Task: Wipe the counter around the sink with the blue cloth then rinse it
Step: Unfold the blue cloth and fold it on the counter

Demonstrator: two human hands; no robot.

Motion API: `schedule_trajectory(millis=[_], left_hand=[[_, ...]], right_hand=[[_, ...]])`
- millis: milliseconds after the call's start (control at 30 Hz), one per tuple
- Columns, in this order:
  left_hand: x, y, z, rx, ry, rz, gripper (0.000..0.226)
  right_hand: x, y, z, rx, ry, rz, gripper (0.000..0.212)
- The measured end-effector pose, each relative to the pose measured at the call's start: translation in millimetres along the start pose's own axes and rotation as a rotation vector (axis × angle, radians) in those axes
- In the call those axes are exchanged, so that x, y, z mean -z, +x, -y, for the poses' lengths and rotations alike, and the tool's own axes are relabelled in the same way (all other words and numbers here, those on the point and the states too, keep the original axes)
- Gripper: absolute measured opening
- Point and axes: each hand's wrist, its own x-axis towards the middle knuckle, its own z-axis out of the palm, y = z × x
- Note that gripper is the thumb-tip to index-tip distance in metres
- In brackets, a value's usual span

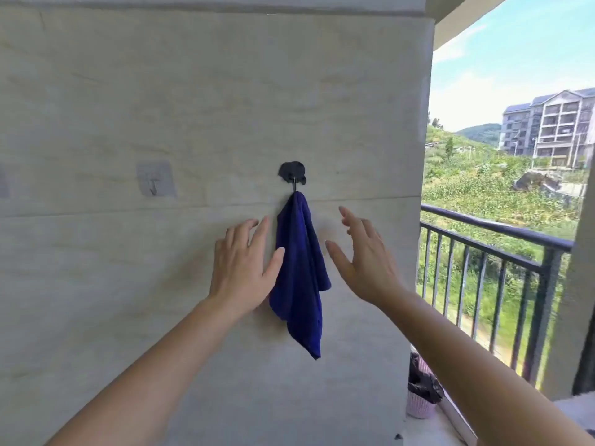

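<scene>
Here, at centre frame, we note the blue cloth (299,272) hanging in loose folds from a black hook (292,172) stuck to a pale, veined wall (128,91), its longest corner pointing down toward the lower middle. Our left hand (243,268) is raised just left of the cloth, back toward the camera, fingers straight and fanned apart. The thumb tip overlaps the cloth's left edge, but we cannot tell whether it touches. Our right hand (363,262) is raised just right of the cloth, fingers also spread and slightly bent, thumb angled toward the fabric, with a strip of bare wall showing between them. Neither hand holds anything. Further left on the wall, at mid-height, sits a clear adhesive hook (156,183). At the lower right, a small pink basket (418,405) with dark contents stands at the wall's foot on a light ledge (428,429). Beyond it a dark metal railing (495,233) runs along the right side, with green brush behind and a pale multi-storey building (553,123) at the upper right under blue sky.
</scene>
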Motion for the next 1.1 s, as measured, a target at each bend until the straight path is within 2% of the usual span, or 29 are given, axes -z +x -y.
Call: schedule_trajectory(millis=[133,367,533,800,1033,1100], left_hand=[[-18.5,36.0,-8.0,0.035,-0.067,-0.203,0.052],[-41.0,58.9,3.0,-0.073,-0.169,-0.426,0.027],[-39.5,65.9,10.9,-0.081,-0.256,-0.419,0.010],[-16.0,73.9,19.8,0.014,-0.455,-0.282,0.007],[6.3,86.3,14.8,0.124,-0.766,-0.239,0.011],[14.5,83.8,8.8,0.144,-0.864,-0.230,0.015]], right_hand=[[-15.3,36.7,1.3,-0.025,0.149,-0.086,0.049],[-28.2,66.1,1.9,0.010,0.148,-0.159,0.023],[-24.7,73.9,4.4,0.013,0.090,-0.164,0.018],[-7.9,87.3,9.8,0.029,-0.028,-0.112,0.014],[15.6,94.1,17.5,0.107,0.138,-0.236,0.001],[21.0,89.4,22.9,0.140,0.192,-0.289,0.005]])
